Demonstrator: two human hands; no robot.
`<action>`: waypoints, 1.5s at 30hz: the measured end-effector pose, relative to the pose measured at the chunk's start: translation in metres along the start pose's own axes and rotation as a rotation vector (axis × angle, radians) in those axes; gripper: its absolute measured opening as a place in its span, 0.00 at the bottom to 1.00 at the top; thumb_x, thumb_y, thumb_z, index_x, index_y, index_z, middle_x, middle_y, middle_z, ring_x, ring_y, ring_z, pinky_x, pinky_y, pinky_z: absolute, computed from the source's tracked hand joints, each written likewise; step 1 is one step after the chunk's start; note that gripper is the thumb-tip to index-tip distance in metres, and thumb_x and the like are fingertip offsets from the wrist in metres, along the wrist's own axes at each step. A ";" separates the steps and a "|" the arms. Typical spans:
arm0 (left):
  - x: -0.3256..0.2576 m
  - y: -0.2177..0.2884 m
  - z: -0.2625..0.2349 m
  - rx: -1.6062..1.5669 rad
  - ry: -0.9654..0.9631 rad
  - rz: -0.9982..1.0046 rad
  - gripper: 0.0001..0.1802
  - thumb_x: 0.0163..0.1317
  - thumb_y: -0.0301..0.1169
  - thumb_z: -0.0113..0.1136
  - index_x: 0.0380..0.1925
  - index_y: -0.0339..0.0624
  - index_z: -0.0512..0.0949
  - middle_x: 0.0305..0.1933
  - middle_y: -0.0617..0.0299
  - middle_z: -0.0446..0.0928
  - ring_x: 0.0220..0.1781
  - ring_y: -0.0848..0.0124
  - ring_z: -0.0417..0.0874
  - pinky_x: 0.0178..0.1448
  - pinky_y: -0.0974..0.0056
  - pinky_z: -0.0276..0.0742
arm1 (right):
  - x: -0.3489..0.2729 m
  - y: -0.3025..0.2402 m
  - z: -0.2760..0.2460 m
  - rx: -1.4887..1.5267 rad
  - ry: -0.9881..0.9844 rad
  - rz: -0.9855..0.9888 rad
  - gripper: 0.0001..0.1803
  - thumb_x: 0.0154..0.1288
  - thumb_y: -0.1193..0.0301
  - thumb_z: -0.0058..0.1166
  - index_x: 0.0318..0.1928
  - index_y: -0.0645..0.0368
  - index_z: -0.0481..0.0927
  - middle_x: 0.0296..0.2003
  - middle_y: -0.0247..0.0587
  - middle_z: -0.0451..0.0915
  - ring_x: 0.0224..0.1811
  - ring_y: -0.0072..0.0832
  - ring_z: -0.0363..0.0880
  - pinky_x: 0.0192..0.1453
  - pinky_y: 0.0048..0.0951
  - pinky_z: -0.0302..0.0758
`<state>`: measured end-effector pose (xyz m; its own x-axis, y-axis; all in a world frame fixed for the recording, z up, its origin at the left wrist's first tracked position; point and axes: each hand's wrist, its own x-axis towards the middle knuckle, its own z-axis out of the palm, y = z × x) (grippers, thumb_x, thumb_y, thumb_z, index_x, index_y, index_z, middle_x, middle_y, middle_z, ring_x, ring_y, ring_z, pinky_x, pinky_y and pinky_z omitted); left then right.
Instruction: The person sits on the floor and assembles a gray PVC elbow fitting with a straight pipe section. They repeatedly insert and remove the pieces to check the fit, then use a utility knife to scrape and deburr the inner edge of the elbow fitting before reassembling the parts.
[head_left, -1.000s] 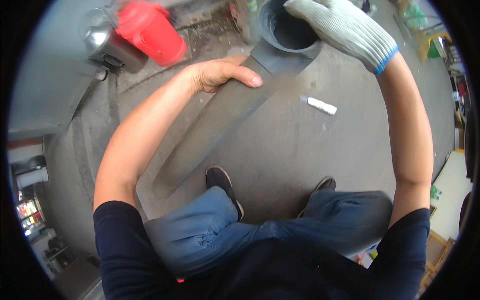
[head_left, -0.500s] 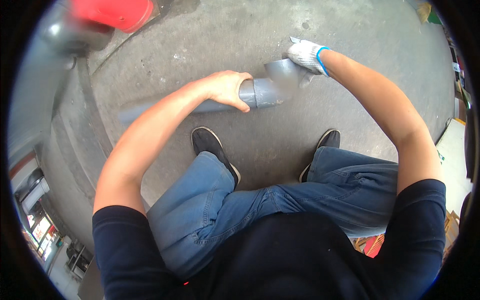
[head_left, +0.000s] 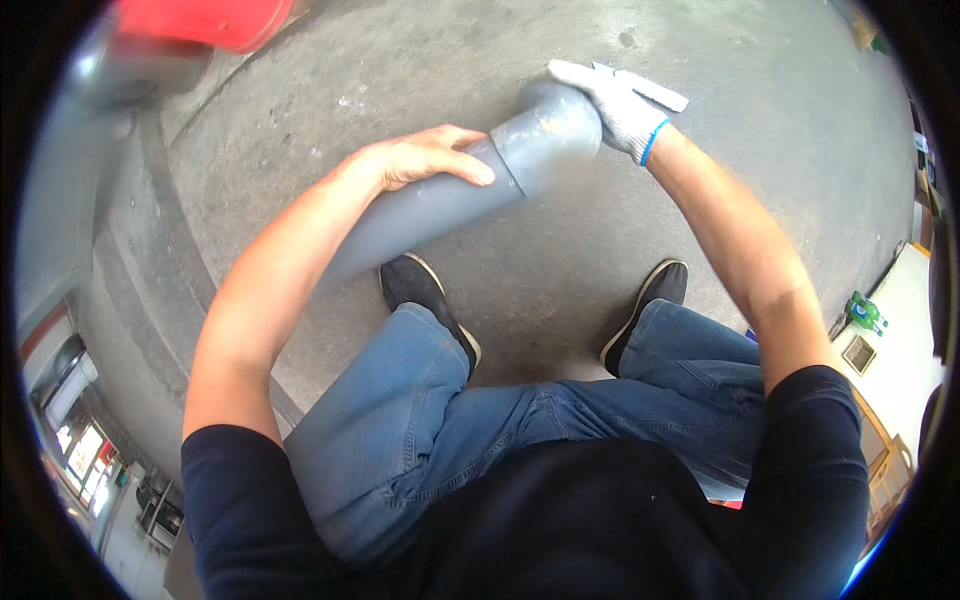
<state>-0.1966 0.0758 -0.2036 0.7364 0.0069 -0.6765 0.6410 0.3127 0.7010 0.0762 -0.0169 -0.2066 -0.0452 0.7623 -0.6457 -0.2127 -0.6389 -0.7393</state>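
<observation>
A thick grey plastic pipe (head_left: 435,212) slants from lower left to upper right in front of me, with a grey elbow fitting (head_left: 548,135) on its upper right end. My bare left hand (head_left: 428,158) grips the pipe from above, just short of the joint. Against the elbow's outer curve presses my right hand (head_left: 612,108), in a white knitted glove with a blue cuff; its fingers reach over the fitting's far side. Beyond that hand shows a flat whitish strip (head_left: 652,92), whose kind I cannot make out. The pipe's lower end is hidden behind my left forearm.
My dark shoes (head_left: 425,288) stand on the grey concrete floor (head_left: 760,150), below the pipe. A red container (head_left: 215,20) is at the far left, beside a low concrete ledge (head_left: 165,200). A green bottle (head_left: 866,312) lies on a pale surface at the right.
The pipe has tilted, its elbow end up and away, and looks nearer to me. The elbow has turned, so its open mouth no longer shows. My right hand has shifted over its curve.
</observation>
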 end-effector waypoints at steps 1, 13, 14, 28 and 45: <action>-0.004 0.001 -0.001 -0.058 0.022 0.046 0.58 0.50 0.51 0.78 0.76 0.31 0.67 0.69 0.38 0.77 0.70 0.52 0.80 0.72 0.52 0.77 | 0.003 0.007 0.001 0.093 0.045 -0.050 0.34 0.71 0.48 0.66 0.62 0.66 0.82 0.55 0.54 0.85 0.55 0.38 0.86 0.63 0.39 0.82; -0.019 0.028 0.055 0.896 0.669 -0.038 0.51 0.52 0.52 0.77 0.72 0.38 0.69 0.66 0.43 0.80 0.68 0.50 0.83 0.72 0.47 0.79 | 0.004 0.029 0.024 0.482 0.243 0.057 0.21 0.83 0.61 0.44 0.60 0.63 0.81 0.52 0.45 0.88 0.54 0.34 0.87 0.61 0.39 0.83; -0.015 0.031 0.049 0.836 0.603 -0.075 0.48 0.52 0.50 0.78 0.69 0.39 0.71 0.61 0.44 0.83 0.63 0.50 0.86 0.69 0.47 0.82 | -0.001 0.030 0.026 0.447 0.255 0.042 0.21 0.83 0.62 0.43 0.60 0.63 0.81 0.52 0.46 0.87 0.54 0.34 0.87 0.61 0.39 0.83; -0.010 0.027 0.057 0.830 0.608 -0.008 0.45 0.50 0.48 0.78 0.66 0.39 0.73 0.53 0.46 0.87 0.55 0.51 0.90 0.62 0.48 0.87 | 0.013 0.070 -0.002 0.599 0.440 0.118 0.27 0.85 0.58 0.33 0.67 0.65 0.73 0.59 0.52 0.82 0.60 0.39 0.83 0.64 0.49 0.79; -0.038 0.060 0.075 0.693 0.636 0.176 0.45 0.48 0.48 0.80 0.62 0.33 0.74 0.51 0.41 0.85 0.53 0.48 0.90 0.61 0.48 0.86 | -0.051 -0.043 0.018 0.267 0.549 0.098 0.25 0.82 0.54 0.47 0.65 0.61 0.76 0.54 0.48 0.86 0.51 0.39 0.89 0.54 0.48 0.89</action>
<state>-0.1698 0.0235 -0.1188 0.7098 0.5786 -0.4018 0.6681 -0.3721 0.6444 0.0701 -0.0263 -0.1391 0.4172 0.4915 -0.7645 -0.4732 -0.6007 -0.6444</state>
